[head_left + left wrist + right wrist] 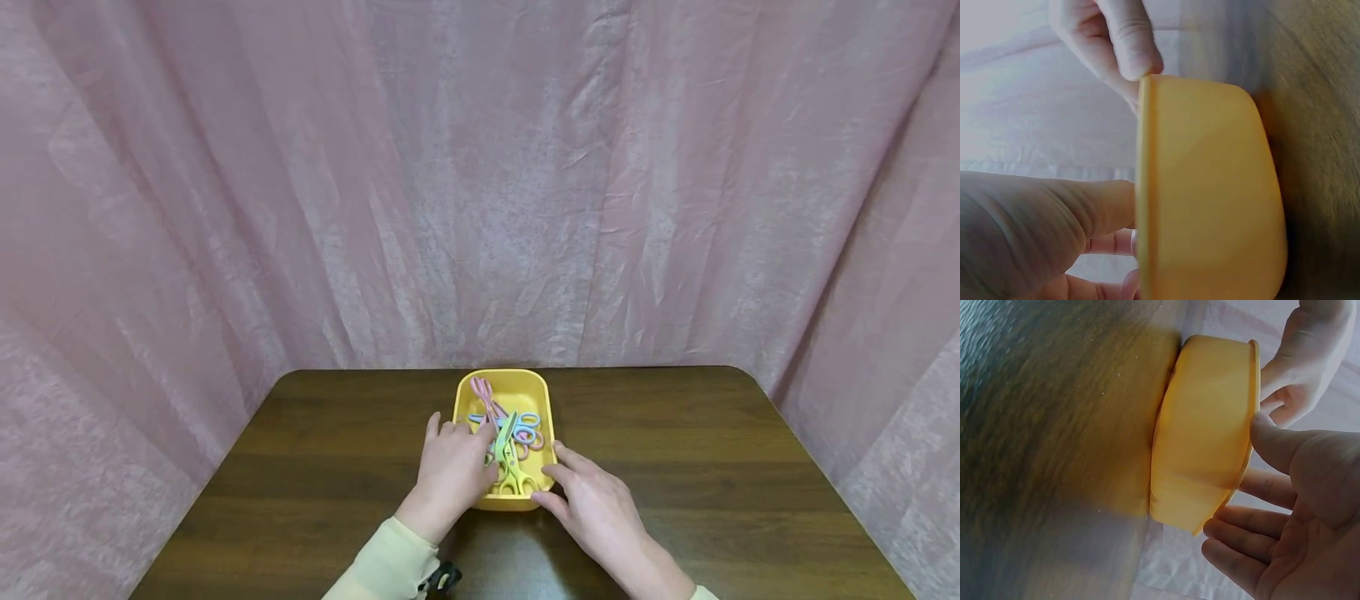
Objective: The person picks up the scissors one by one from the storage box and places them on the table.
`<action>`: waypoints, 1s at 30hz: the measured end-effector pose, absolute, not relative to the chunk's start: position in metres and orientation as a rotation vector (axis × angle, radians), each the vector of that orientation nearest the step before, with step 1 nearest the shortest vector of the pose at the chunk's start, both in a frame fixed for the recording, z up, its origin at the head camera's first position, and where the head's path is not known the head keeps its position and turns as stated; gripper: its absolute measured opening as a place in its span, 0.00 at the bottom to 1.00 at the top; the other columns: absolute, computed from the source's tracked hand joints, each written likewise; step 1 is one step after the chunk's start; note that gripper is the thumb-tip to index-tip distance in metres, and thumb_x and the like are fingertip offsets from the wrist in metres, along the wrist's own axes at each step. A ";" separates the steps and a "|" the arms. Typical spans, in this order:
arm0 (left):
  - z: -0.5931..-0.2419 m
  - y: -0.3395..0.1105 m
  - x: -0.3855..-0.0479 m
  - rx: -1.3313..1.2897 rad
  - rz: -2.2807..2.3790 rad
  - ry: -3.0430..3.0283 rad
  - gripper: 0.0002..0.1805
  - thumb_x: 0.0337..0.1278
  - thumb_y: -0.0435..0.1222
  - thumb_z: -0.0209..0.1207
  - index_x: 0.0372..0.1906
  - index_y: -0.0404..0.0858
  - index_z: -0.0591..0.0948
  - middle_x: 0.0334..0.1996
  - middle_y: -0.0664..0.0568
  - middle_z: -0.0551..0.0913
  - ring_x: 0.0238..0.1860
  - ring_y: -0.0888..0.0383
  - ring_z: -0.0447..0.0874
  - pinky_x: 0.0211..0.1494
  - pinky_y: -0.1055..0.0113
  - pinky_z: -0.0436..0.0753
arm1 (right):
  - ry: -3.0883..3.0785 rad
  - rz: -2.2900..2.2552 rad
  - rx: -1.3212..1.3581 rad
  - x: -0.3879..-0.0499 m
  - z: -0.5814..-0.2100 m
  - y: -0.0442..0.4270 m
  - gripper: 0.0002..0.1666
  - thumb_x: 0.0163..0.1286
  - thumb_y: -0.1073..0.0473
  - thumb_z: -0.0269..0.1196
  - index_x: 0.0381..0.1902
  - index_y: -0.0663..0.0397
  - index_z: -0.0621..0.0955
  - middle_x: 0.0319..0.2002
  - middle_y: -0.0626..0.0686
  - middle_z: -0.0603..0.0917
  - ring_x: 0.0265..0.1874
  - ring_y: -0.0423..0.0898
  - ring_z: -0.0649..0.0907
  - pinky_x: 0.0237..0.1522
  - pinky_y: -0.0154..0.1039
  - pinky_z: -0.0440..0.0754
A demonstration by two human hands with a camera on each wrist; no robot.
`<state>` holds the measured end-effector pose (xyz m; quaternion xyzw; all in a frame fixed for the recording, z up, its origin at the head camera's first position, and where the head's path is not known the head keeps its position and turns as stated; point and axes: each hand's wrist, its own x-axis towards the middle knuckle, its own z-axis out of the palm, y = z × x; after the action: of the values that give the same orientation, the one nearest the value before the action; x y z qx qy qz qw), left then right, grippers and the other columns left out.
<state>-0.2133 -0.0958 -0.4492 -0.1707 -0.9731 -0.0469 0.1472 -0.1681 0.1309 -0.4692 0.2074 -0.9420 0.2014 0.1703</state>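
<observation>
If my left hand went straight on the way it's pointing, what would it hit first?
Most likely the green scissors in the yellow tray, just ahead of your left hand. Depth is unclear in the head view; it may already be touching them.

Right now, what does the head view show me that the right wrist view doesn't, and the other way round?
Of these two, only the head view shows inside the yellow tray: pink scissors, blue scissors, green scissors and yellow scissors. It alone also shows the left sleeve.

Only the right wrist view shows the palm side of the right hand and a broad stretch of the tray's outer wall.

Both share the tray, the right hand, the left hand, the wooden table and the pink curtain.
</observation>
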 end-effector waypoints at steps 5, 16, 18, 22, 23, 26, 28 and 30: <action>-0.444 -0.102 -0.205 -0.524 -0.144 -2.695 0.18 0.50 0.43 0.79 0.46 0.45 0.88 0.32 0.46 0.86 0.39 0.41 0.86 0.72 0.30 0.72 | -2.685 0.576 0.591 -0.170 -0.469 0.132 0.22 0.66 0.42 0.80 0.50 0.49 0.92 0.68 0.57 0.86 0.63 0.55 0.88 0.50 0.59 0.89; -0.443 -0.115 -0.193 -0.551 -0.189 -2.552 0.17 0.46 0.37 0.82 0.41 0.44 0.86 0.33 0.47 0.86 0.37 0.42 0.85 0.72 0.30 0.74 | -2.682 0.610 0.591 -0.169 -0.470 0.132 0.19 0.65 0.44 0.81 0.46 0.49 0.91 0.67 0.58 0.86 0.63 0.57 0.88 0.49 0.60 0.89; -0.443 -0.118 -0.192 -0.543 -0.208 -2.546 0.17 0.46 0.37 0.82 0.41 0.43 0.87 0.35 0.46 0.87 0.38 0.42 0.86 0.72 0.30 0.73 | -2.685 0.610 0.588 -0.169 -0.470 0.131 0.20 0.66 0.45 0.81 0.47 0.50 0.91 0.68 0.59 0.86 0.63 0.58 0.88 0.49 0.60 0.89; -0.444 -0.126 -0.190 -0.525 -0.243 -2.542 0.19 0.48 0.38 0.83 0.43 0.43 0.87 0.38 0.47 0.88 0.41 0.42 0.86 0.74 0.30 0.72 | -2.692 0.610 0.585 -0.170 -0.470 0.130 0.20 0.66 0.44 0.80 0.47 0.51 0.91 0.68 0.59 0.86 0.64 0.58 0.87 0.50 0.61 0.89; -0.445 -0.128 -0.190 -0.524 -0.250 -2.534 0.19 0.48 0.38 0.83 0.44 0.43 0.87 0.38 0.47 0.88 0.41 0.42 0.86 0.74 0.30 0.73 | -2.693 0.609 0.585 -0.170 -0.470 0.130 0.20 0.66 0.44 0.80 0.47 0.51 0.91 0.68 0.59 0.86 0.64 0.58 0.87 0.50 0.61 0.89; -0.447 -0.136 -0.190 -0.511 -0.259 -2.513 0.18 0.49 0.38 0.83 0.43 0.42 0.87 0.38 0.47 0.88 0.41 0.43 0.86 0.73 0.30 0.73 | -2.702 0.606 0.582 -0.170 -0.470 0.130 0.21 0.66 0.44 0.80 0.48 0.51 0.91 0.68 0.59 0.86 0.64 0.58 0.87 0.50 0.61 0.89; -0.448 -0.141 -0.190 -0.502 -0.273 -2.502 0.18 0.49 0.37 0.83 0.43 0.42 0.87 0.38 0.47 0.88 0.41 0.43 0.86 0.73 0.30 0.74 | -2.704 0.605 0.580 -0.170 -0.470 0.130 0.21 0.66 0.43 0.80 0.48 0.51 0.92 0.68 0.59 0.86 0.64 0.58 0.87 0.50 0.61 0.89; -0.450 -0.146 -0.190 -0.493 -0.288 -2.491 0.17 0.49 0.35 0.83 0.41 0.41 0.86 0.37 0.47 0.87 0.40 0.43 0.85 0.72 0.30 0.74 | -2.705 0.604 0.577 -0.170 -0.470 0.130 0.21 0.66 0.43 0.80 0.48 0.51 0.92 0.68 0.59 0.86 0.64 0.58 0.87 0.50 0.61 0.89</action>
<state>-0.1897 -0.1465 -0.4500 -0.1849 -0.9332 -0.1080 0.2887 -0.1695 0.1299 -0.4698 0.2015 -0.9440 0.2106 0.1548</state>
